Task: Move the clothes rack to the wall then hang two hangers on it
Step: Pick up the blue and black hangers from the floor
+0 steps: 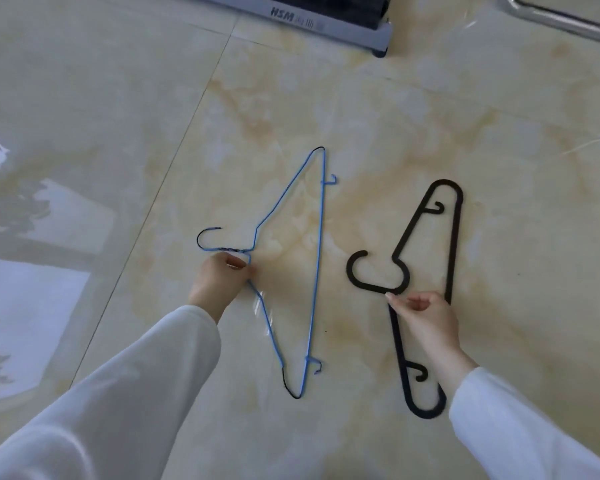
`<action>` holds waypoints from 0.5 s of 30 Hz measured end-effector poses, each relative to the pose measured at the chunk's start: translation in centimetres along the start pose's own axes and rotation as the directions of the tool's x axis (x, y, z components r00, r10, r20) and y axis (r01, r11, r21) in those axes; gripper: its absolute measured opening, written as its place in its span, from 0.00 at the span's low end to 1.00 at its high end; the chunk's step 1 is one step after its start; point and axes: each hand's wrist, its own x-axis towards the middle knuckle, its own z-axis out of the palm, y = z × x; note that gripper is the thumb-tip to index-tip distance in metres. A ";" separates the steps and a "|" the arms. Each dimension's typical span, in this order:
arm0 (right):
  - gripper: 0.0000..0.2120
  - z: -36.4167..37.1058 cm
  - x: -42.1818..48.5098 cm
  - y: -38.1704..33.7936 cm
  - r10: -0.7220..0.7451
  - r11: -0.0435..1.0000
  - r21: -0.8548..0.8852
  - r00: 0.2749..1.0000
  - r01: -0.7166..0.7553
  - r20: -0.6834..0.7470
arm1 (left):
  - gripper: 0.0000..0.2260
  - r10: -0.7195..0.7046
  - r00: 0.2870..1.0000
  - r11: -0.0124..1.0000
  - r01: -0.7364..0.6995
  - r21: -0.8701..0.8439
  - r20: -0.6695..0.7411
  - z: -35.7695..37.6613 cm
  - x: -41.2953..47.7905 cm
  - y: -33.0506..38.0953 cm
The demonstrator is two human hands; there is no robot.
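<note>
Two hangers flat on a glossy beige marble-tile floor [430, 116], side by side, well apart, hooks both turned to the left. On the left, a thin blue wire hanger [321, 271] with dark worn ends; on the right, a thick black plastic hanger [454, 237] with two small inner hooks. Left hand [219, 282] at the neck of the blue wire hanger, just below its hook, fingers [236, 263] pinched together on the wire. Right hand [426, 320] over the neck of the black plastic hanger, fingers [395, 299] curled and closing on the bar near the hook base; whether fully clamped, cannot tell. Both arms in long white sleeves [136, 393]. At the far edge of the floor, a grey base with the letters HSM [326, 22]. In the far right corner, a shiny metal tube [561, 19], perhaps part of the clothes rack, but not sure.
</note>
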 end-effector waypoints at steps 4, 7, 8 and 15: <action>0.17 1.2 -0.4 0.8 -0.026 0.994 -0.111 1.000 0.025 -0.001 | 0.11 -0.002 0.998 0.997 0.007 0.081 -0.057 0.8 0.0 -0.3; 0.13 1.6 -0.3 1.0 -0.052 0.984 -0.169 0.998 0.046 -0.028 | 0.10 0.020 0.996 0.992 -0.008 0.129 -0.090 1.0 0.2 -0.3; 0.11 1.7 -0.2 1.0 -0.054 0.982 -0.184 0.998 0.047 -0.032 | 0.08 0.024 0.995 0.990 -0.011 0.137 -0.096 1.0 0.3 -0.3; 0.10 1.7 -0.3 0.7 -0.064 0.971 -0.233 0.997 0.050 -0.054 | 0.04 0.056 0.990 0.991 -0.039 0.130 -0.132 1.0 -0.4 -0.2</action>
